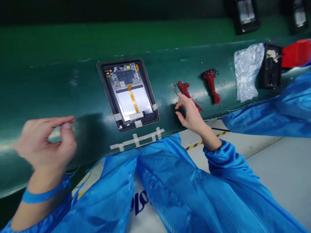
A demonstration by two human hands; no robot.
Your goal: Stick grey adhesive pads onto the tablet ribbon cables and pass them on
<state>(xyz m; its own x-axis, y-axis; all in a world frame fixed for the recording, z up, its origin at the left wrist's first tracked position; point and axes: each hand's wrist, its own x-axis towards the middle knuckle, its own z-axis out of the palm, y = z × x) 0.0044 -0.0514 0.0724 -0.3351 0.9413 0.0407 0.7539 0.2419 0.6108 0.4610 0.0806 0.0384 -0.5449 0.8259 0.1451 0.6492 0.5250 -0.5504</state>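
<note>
An opened tablet (133, 94) with its circuit board, silver battery and orange ribbon cable exposed lies in a black padded frame (151, 92), between my hands. My left hand (50, 139) is off to the left of it, thumb and index fingertip pinched together; anything between them is too small to make out. My right hand (191, 115) hovers at the tablet's right, thumb and fingers apart. A clear strip (174, 88) meets its index fingertip; whether it sticks there or lies on the bench, I cannot tell. Right beside that hand is a loose bundle of red wires (184, 88).
Farther right lie a tied red wire bundle (212, 85), a rubber band (223, 82), clear bubble wrap (249, 72), a black tray (270, 69) and a red bin (296, 53). Tape strips (136, 139) mark the green bench's front edge. More framed devices (246, 14) stand at back right.
</note>
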